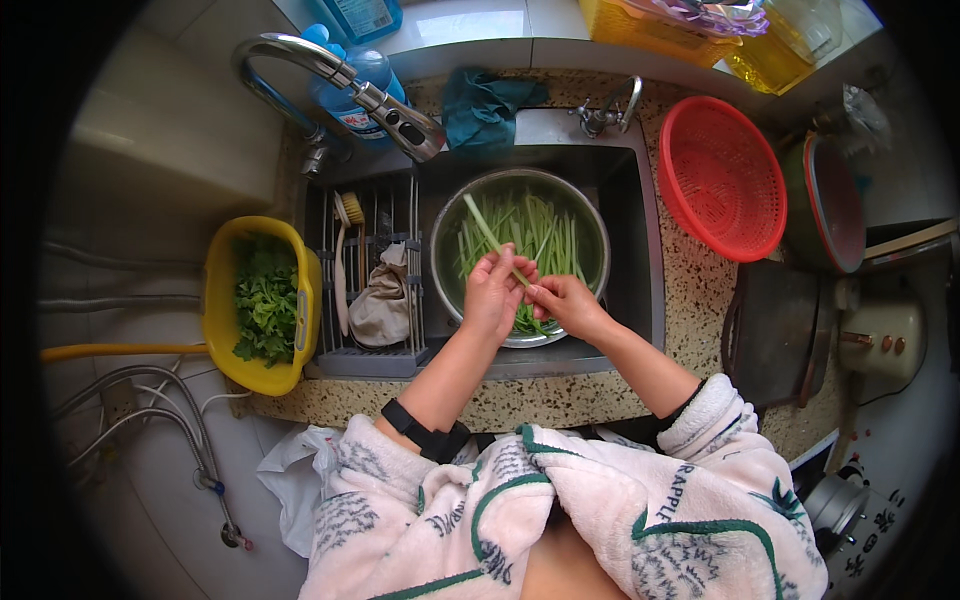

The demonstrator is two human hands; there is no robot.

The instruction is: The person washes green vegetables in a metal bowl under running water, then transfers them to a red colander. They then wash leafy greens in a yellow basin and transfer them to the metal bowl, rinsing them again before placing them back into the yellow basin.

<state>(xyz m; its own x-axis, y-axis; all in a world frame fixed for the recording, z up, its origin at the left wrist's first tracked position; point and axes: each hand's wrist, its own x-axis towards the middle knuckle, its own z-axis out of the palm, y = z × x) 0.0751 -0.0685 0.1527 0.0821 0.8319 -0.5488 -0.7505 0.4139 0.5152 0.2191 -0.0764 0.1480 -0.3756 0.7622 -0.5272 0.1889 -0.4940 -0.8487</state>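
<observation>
Over a round metal basin (603,262) in the sink, my left hand (492,293) is closed around a pale green celery stalk (478,217). The stalk's far end sticks up to the left past my fingers. My right hand (566,304) pinches the near end of the same stalk, its fingertips close to the left ones. Below both hands, cut celery stalks (545,225) fill the basin. Part of the basin's near side is hidden by my hands. Leafy celery tops (268,315) lie in a yellow plastic basket (308,322) left of the sink.
A chrome pull-down faucet (400,120) arches over the sink's back left. The drying rack (372,362) holds a brush (343,270) and a beige cloth (385,300). A teal rag (490,105) hangs behind the basin. On the right counter stands a red colander (722,180).
</observation>
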